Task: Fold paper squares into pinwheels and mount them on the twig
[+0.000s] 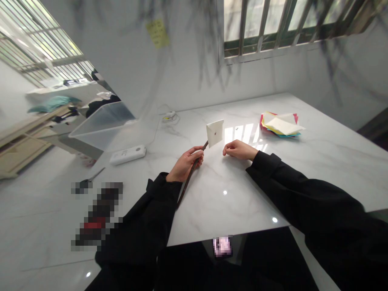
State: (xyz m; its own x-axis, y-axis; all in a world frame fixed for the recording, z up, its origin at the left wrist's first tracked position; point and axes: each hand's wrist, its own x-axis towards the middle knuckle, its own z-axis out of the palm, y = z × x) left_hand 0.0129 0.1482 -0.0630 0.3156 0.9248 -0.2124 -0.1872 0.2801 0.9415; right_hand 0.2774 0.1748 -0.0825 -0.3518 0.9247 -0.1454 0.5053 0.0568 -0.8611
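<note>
Where stick [189,178] meets card [215,132]: join unclear (blurred).

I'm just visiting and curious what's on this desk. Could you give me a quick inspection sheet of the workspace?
Surface: white marble-look table, glossy, with light spots.
Job's things: dark stick with a white paper square at its tip.
Clutter: stack of coloured papers; clear plastic box; white power strip.
Hands: left hand grips the stick; right hand is curled, resting on the table, holding nothing visible.
Cables: thin white cable near the wall.
Surroundings: barred window, yellow note on wall.
</note>
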